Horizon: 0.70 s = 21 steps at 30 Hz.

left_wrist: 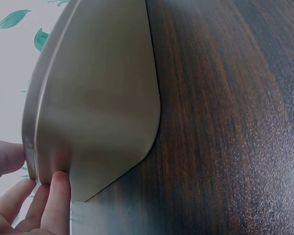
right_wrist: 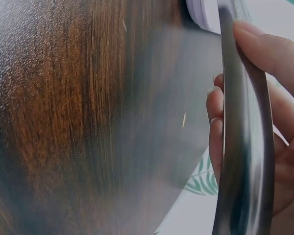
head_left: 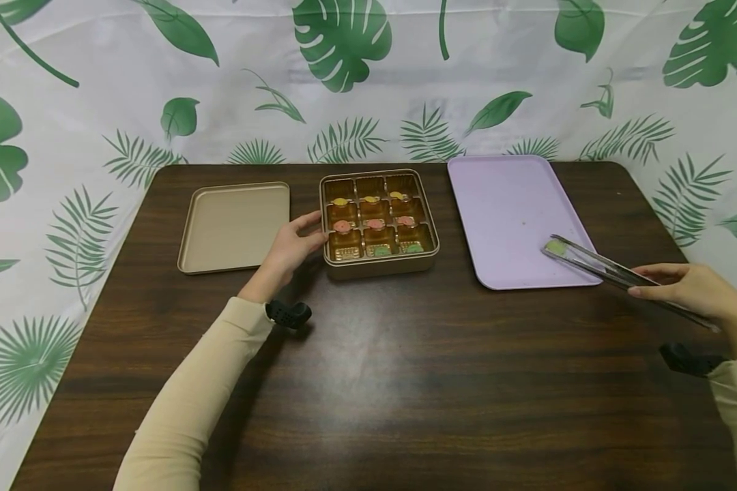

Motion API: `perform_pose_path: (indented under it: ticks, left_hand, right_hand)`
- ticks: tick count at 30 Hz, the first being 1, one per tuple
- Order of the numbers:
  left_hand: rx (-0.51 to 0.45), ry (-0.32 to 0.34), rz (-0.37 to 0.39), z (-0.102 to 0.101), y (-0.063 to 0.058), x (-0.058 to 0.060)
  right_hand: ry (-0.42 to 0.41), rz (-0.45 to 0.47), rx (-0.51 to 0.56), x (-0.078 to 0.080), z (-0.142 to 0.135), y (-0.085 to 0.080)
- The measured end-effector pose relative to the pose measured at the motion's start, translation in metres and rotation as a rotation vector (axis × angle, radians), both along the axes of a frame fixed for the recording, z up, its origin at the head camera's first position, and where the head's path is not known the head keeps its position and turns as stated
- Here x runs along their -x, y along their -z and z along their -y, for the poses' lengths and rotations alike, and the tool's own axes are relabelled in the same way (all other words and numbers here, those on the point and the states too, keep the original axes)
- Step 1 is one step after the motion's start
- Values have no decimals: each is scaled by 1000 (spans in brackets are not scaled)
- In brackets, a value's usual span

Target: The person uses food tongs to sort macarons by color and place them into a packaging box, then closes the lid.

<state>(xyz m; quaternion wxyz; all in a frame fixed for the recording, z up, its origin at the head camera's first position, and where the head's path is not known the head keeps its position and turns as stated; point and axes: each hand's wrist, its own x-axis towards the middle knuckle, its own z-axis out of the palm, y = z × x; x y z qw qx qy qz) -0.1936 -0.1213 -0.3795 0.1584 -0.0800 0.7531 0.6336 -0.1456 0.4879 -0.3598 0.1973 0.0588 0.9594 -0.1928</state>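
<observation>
A gold square tin (head_left: 381,266) stands at the back middle, with a divided gold insert. Small yellow pieces (head_left: 370,200) lie in its back row, pink pieces (head_left: 375,224) in the middle row, and green pieces (head_left: 382,251) in the front middle and right compartments. My left hand (head_left: 295,245) touches the tin's left side; in the left wrist view its thumb and fingertips (left_wrist: 61,183) are at the rim and wall. With my right hand (head_left: 688,290) I grip metal tongs (head_left: 620,274). Their tips stand around a small green piece (head_left: 555,247) on the lilac tray (head_left: 510,211).
Left of the tin lies a flat gold lid (head_left: 236,228). Everything stands on a dark wooden table (head_left: 368,382), and behind it hangs a white leaf-print cloth (head_left: 405,75). The lilac tray is to the tin's right, close to the table's back edge.
</observation>
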Motion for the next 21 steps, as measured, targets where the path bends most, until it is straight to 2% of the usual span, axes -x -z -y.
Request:
perform_pose_path:
  ticks: [8,21]
  left_hand:
    - [-6,0,-1,0,0,0]
    - [-6,16,-5,1,0,0]
  right_hand:
    - [68,-104,-9,0,-1,7]
    - [72,-201,-38,11,22,-4]
